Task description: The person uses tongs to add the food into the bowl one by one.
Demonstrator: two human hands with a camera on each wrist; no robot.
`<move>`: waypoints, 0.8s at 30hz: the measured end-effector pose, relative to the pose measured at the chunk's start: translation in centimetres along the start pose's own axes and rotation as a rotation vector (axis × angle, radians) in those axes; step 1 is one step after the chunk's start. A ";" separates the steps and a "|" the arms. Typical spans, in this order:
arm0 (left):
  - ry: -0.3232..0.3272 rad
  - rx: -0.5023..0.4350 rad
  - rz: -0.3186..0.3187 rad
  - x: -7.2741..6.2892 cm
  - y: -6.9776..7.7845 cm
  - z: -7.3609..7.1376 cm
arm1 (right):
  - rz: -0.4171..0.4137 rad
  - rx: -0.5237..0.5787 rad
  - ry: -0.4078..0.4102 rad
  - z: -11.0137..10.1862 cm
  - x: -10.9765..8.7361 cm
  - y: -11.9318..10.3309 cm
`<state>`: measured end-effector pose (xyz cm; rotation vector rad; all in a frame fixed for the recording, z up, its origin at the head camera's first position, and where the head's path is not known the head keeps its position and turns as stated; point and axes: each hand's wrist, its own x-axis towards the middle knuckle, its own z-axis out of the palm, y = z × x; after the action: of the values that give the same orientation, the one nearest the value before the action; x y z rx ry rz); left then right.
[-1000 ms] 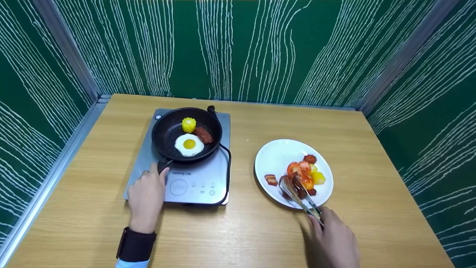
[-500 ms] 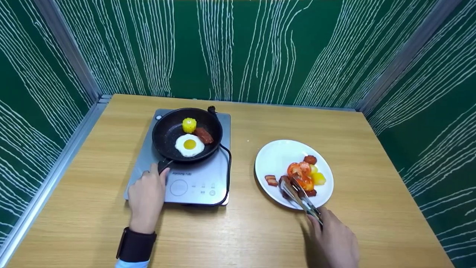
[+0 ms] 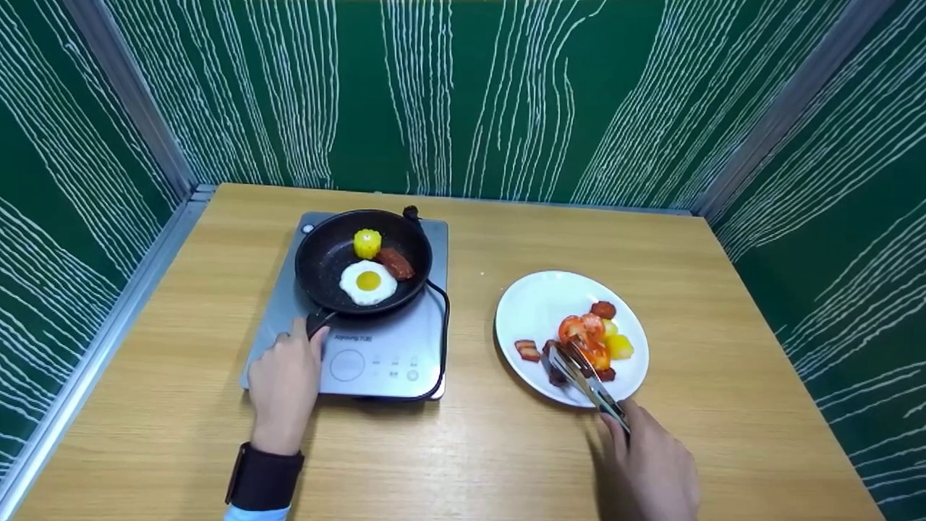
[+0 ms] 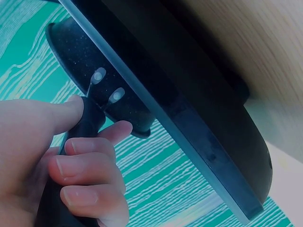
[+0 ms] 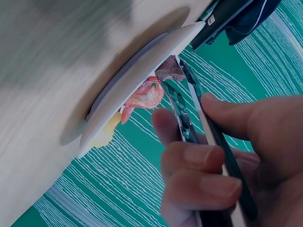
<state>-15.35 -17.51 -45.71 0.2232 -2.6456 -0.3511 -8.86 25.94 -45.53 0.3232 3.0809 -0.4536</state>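
Note:
In the head view my left hand [image 3: 284, 383] grips the black handle [image 4: 92, 118] of a frying pan [image 3: 325, 260]. Inside the pan lie a fried egg [image 3: 367, 282], a corn piece [image 3: 367, 244] and a reddish-brown meat slice [image 3: 396, 263]. My right hand [image 3: 655, 463] holds metal tongs [image 3: 599, 394] over a white plate [image 3: 528, 304]. In the right wrist view, the tongs' tips are around a dark brown meat chunk [image 5: 169, 70] at the plate. Beside it are tomato slices [image 3: 581, 329], yellow chunks [image 3: 619, 346], a small bacon piece [image 3: 527, 350] and a round brown piece [image 3: 603, 310].
Under the pan is a silver induction cooker [image 3: 289, 304] with a touch panel. Its black cord [image 3: 445, 333] runs along the right side. Both stand on a wooden table [image 3: 470, 449] enclosed by green, white-streaked walls [image 3: 492, 94]. The plate is right of the cooker.
The tongs' arms have drawn closer together around the dark meat chunk. My left hand, the pan and the plate have stayed in place.

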 end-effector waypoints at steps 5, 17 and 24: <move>0.015 0.008 0.008 0.0 -0.1 0.1 | -0.082 0.011 0.130 0.4 -0.3 0.1; -0.020 -0.007 -0.004 0.0 0.0 0.0 | -0.028 0.030 0.079 0.1 -0.4 -0.1; -0.029 -0.001 -0.011 0.0 0.0 0.0 | -0.039 0.039 0.079 -0.3 0.0 -0.6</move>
<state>-15.31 -17.48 -45.68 0.2339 -2.6739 -0.3624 -8.95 25.43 -45.10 0.2891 3.1640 -0.5149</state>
